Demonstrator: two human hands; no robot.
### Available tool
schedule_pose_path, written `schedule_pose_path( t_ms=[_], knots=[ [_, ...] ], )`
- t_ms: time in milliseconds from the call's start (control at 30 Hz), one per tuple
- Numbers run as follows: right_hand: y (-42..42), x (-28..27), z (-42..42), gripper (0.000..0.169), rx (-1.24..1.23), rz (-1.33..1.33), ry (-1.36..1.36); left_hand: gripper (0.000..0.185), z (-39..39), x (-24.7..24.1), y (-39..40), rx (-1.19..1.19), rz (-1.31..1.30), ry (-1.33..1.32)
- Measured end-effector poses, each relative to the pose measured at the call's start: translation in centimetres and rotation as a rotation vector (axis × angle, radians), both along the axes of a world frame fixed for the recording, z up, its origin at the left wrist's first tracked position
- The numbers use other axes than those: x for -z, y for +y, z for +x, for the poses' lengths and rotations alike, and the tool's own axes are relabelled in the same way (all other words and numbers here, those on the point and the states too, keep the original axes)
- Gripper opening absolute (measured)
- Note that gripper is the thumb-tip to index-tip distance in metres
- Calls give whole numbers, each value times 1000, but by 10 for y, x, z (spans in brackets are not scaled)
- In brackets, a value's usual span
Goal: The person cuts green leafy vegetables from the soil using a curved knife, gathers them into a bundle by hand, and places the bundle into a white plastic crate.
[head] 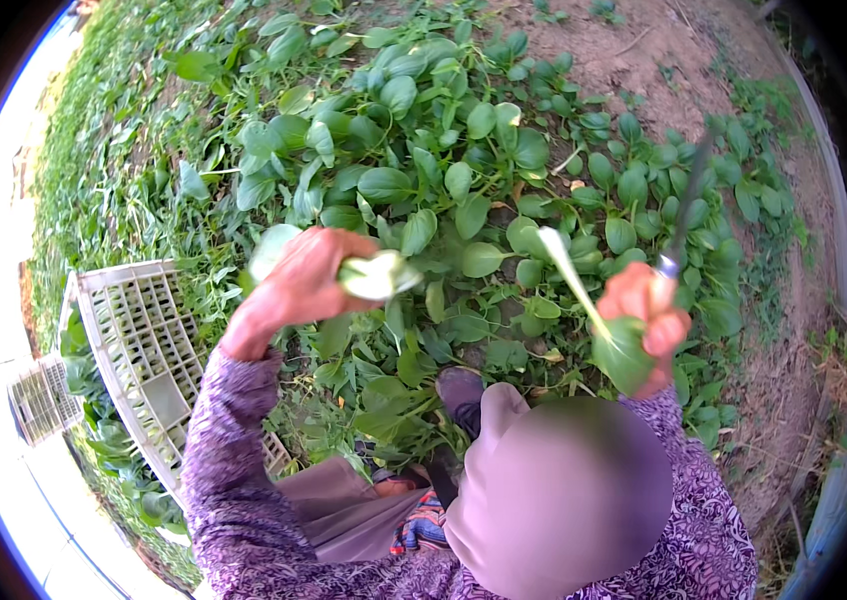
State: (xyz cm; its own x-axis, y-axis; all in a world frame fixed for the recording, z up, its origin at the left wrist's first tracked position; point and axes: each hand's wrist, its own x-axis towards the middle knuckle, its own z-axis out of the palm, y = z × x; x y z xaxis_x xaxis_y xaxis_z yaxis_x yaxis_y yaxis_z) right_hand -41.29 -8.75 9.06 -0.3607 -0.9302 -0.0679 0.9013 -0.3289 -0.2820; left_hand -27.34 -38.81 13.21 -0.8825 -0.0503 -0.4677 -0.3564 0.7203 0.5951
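Observation:
My left hand (311, 277) is closed around a leafy green plant (378, 276), its pale cut stem end pointing right and a leaf showing behind the knuckles; it is blurred. In my right hand (645, 307) is a knife (686, 202), its blade pointing up and away. A single leaf with a long white stalk (622, 352) is also at that hand, against the fingers; whether it is gripped cannot be told. Low leafy greens (408, 187) grow from the soil below and beyond both hands.
A white plastic crate (123, 352) stands at the left, with leafy greens beside it. Farther left is another crate (45, 397). Bare soil (618, 45) shows at the upper right. My shoe (459, 390) is among the plants. A pale edging (832, 172) runs along the right.

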Motion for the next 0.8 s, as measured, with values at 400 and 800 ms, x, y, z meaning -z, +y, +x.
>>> schedule_pose_path(
  t_ms=[400,800],
  knots=[
    [2,46,50,29,200,1180,1183,25,-39,4,80,479,-497,361],
    [-72,105,53,20,169,928,1509,13,-14,100,19,332,-685,281]
  ],
)
